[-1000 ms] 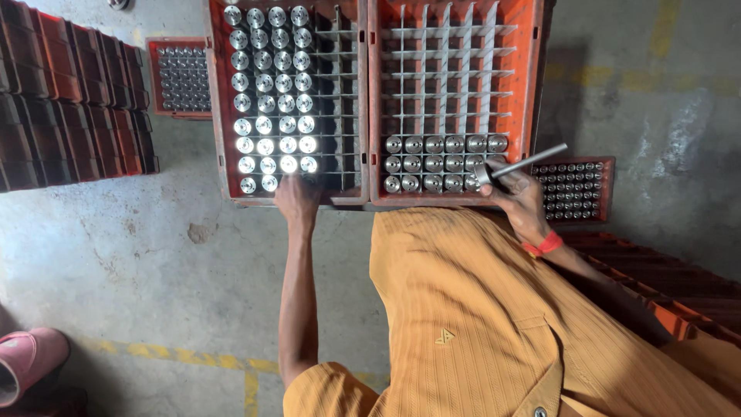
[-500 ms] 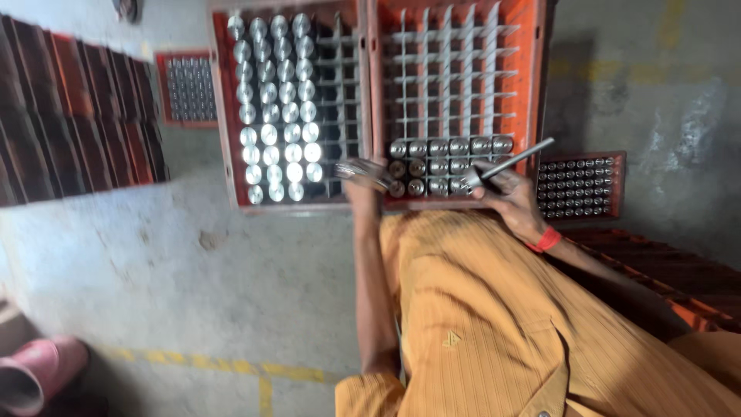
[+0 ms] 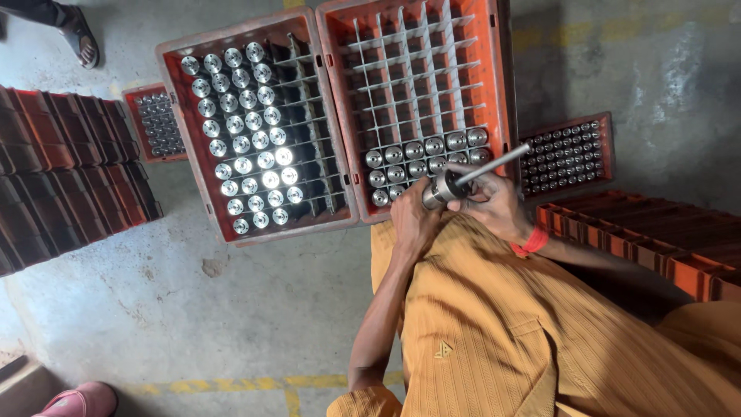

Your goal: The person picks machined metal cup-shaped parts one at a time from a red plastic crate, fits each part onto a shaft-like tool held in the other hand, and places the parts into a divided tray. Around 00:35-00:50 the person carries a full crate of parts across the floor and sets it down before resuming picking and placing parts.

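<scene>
Concrete floor (image 3: pixel 193 309): hands (image 3: pixel 455 205) at crate's (image 3: pixel 505 100) near edge.

A small orange tray of metal pieces (image 3: pixel 157 123) sits on the grey concrete floor (image 3: pixel 193 309), just left of the big crates. Rows of dark red crates (image 3: pixel 65 174) fill the left edge, and another row of orange crates (image 3: pixel 656 247) runs along the right, with a second small tray of metal pieces (image 3: pixel 567 157) above it. A sandalled foot (image 3: pixel 77 38) shows at the top left, a pink slipper (image 3: pixel 77 401) at the bottom left, and a yellow painted line (image 3: pixel 231 384) crosses the floor near it.
</scene>
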`<state>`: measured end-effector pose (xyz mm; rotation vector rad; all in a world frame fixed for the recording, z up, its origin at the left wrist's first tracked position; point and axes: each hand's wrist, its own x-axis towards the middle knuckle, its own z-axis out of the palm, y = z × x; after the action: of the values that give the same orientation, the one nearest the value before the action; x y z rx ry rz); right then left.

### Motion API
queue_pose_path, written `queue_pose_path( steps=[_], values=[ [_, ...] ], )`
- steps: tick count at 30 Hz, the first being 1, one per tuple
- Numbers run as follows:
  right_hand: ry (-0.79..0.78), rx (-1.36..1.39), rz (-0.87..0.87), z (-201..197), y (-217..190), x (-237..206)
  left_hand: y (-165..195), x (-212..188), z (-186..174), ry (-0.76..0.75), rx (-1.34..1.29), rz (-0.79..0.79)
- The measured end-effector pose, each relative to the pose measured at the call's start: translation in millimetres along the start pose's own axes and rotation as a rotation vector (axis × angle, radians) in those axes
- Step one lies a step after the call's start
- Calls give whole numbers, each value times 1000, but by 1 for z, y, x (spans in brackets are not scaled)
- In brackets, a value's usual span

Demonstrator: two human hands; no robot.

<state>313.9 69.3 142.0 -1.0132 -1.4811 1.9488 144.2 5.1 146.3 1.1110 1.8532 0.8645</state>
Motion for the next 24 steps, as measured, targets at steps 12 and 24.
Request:
queue_pose_path(
  steps=[12, 24],
  values=[
    [-200, -100, -74, -39, 20, 26, -8, 4, 6, -222, 3, -73],
    [335, 157, -151, -80, 60, 29, -105, 68, -30, 429, 614, 383]
  ],
)
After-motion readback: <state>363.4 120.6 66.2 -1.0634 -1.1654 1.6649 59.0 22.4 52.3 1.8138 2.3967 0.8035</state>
